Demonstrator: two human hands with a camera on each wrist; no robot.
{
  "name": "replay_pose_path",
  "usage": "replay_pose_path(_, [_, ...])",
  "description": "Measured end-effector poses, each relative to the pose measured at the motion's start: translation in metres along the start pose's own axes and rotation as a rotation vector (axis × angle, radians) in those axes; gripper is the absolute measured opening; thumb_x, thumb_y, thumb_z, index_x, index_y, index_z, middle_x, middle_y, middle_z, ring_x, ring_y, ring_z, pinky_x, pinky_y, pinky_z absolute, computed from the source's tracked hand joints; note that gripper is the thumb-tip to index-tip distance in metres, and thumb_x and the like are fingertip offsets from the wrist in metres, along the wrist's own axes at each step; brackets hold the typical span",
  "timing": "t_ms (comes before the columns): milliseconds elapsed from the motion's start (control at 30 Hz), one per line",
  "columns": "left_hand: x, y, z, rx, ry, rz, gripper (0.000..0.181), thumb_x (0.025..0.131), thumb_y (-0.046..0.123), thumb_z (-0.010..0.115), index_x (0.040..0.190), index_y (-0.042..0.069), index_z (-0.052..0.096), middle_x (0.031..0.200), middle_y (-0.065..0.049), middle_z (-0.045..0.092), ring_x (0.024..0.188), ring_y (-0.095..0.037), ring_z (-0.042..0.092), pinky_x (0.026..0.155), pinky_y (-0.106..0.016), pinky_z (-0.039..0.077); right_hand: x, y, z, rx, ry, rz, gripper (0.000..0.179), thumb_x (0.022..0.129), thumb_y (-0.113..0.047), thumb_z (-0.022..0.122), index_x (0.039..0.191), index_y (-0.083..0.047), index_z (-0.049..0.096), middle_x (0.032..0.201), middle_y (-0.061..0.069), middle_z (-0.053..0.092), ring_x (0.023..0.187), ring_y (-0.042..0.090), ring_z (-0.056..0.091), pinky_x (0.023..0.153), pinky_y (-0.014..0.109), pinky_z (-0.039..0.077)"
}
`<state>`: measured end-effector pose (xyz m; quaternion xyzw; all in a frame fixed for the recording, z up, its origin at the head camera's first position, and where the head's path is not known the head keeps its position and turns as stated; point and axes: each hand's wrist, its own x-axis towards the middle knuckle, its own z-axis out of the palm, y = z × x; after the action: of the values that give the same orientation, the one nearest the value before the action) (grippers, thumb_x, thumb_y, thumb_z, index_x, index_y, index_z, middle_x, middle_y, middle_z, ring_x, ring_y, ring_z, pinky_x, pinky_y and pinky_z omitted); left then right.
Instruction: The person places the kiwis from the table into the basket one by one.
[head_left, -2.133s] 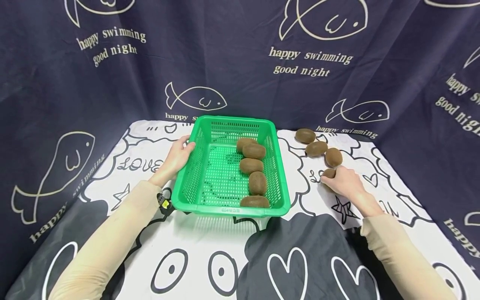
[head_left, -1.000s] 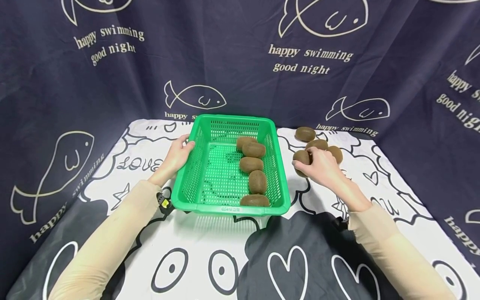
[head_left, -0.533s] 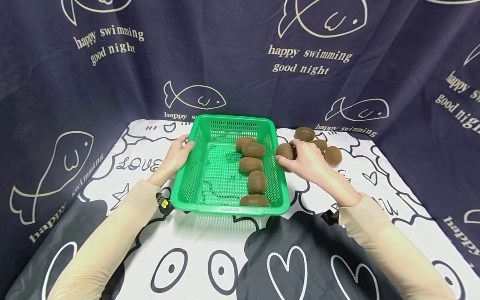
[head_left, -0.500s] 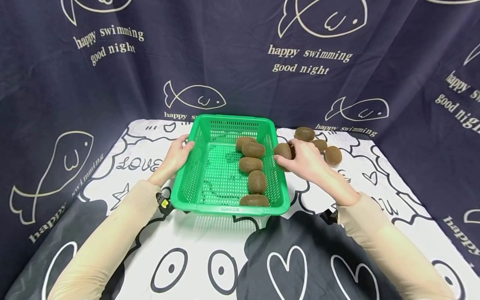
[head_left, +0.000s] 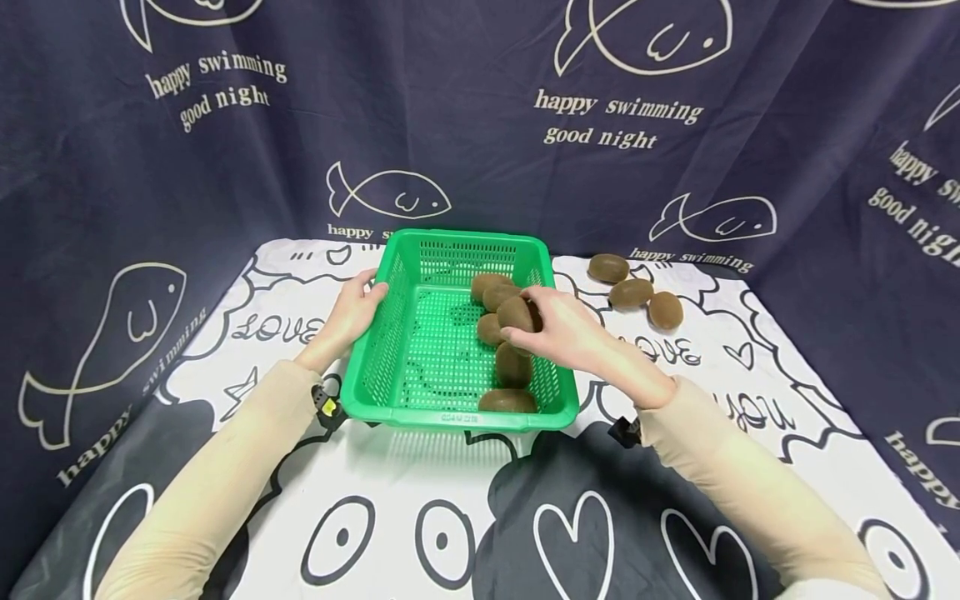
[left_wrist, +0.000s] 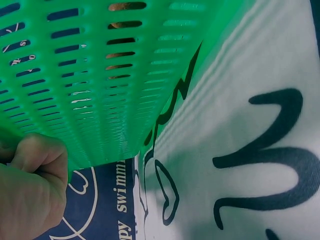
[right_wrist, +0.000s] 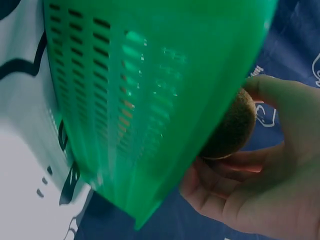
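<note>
A kiwi [head_left: 517, 314] is in my right hand [head_left: 564, 330], pinched between thumb and fingers over the right side of a green plastic basket [head_left: 459, 420]. The right wrist view shows the same kiwi [right_wrist: 233, 127] partly behind the basket's rim. Several other kiwis lie along the right half of the basket, among them one [head_left: 514, 367] below the held fruit and one [head_left: 508, 401] by the front wall. My left hand [head_left: 356, 308] grips the basket's left rim, and the left wrist view has its curled fingers [left_wrist: 40, 155] against the slotted wall.
Outside the basket to the right, three kiwis rest on the patterned white cloth: one farthest back [head_left: 608, 268], one in the middle [head_left: 632, 294] and one nearer [head_left: 665, 311]. Behind the table hangs a dark blue curtain [head_left: 480, 108] with fish drawings.
My right hand has picked up a kiwi from the cloth at the right and carried it leftward, past the basket's right rim. The left hand and basket have stayed in place.
</note>
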<state>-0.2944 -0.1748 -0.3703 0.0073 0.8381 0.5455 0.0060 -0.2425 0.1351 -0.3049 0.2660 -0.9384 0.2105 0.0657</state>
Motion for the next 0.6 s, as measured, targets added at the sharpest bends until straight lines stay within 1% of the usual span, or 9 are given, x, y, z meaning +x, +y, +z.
replay_pose_path(100, [0.000, 0.000, 0.000, -0.004, 0.003, 0.005, 0.050, 0.102, 0.025, 0.039, 0.149, 0.009, 0.033, 0.111, -0.021, 0.059, 0.073, -0.015, 0.064, 0.065, -0.032, 0.062, 0.001, -0.005, 0.006, -0.002, -0.043, -0.048, 0.036, 0.084, -0.036, 0.070, 0.104, -0.007, 0.061, 0.084, 0.003, 0.059, 0.074, 0.020, 0.054, 0.061, 0.031, 0.044])
replay_pose_path(167, [0.001, -0.001, 0.000, -0.008, 0.001, 0.009, 0.051, 0.102, 0.025, 0.039, 0.149, 0.008, 0.033, 0.111, -0.021, 0.059, 0.072, -0.014, 0.063, 0.065, -0.032, 0.061, 0.002, -0.008, 0.009, -0.009, -0.076, -0.087, 0.037, 0.085, -0.036, 0.069, 0.105, -0.007, 0.060, 0.086, 0.003, 0.059, 0.076, 0.020, 0.054, 0.065, 0.032, 0.046])
replay_pose_path(267, [0.001, -0.001, 0.000, -0.011, 0.000, 0.010, 0.051, 0.102, 0.025, 0.039, 0.149, 0.008, 0.033, 0.110, -0.021, 0.059, 0.071, -0.013, 0.063, 0.064, -0.031, 0.061, 0.003, -0.011, 0.015, -0.018, -0.123, -0.135, 0.041, 0.085, -0.036, 0.069, 0.112, -0.007, 0.059, 0.097, 0.003, 0.062, 0.086, 0.020, 0.058, 0.076, 0.034, 0.051])
replay_pose_path(400, [0.001, -0.001, 0.000, -0.003, 0.001, 0.009, 0.050, 0.102, 0.026, 0.039, 0.149, 0.009, 0.033, 0.109, -0.021, 0.060, 0.070, -0.013, 0.064, 0.063, -0.031, 0.061, 0.003, -0.014, 0.022, -0.041, -0.164, -0.179, 0.047, 0.085, -0.037, 0.070, 0.120, -0.008, 0.059, 0.112, 0.005, 0.064, 0.099, 0.019, 0.060, 0.089, 0.036, 0.053])
replay_pose_path(600, [0.000, 0.000, -0.001, 0.001, -0.001, 0.007, 0.050, 0.102, 0.026, 0.038, 0.149, 0.008, 0.033, 0.111, -0.022, 0.060, 0.072, -0.014, 0.064, 0.065, -0.031, 0.061, 0.003, -0.016, 0.029, -0.048, -0.190, -0.217, 0.047, 0.086, -0.037, 0.070, 0.122, -0.008, 0.059, 0.111, 0.006, 0.064, 0.097, 0.018, 0.060, 0.085, 0.035, 0.053])
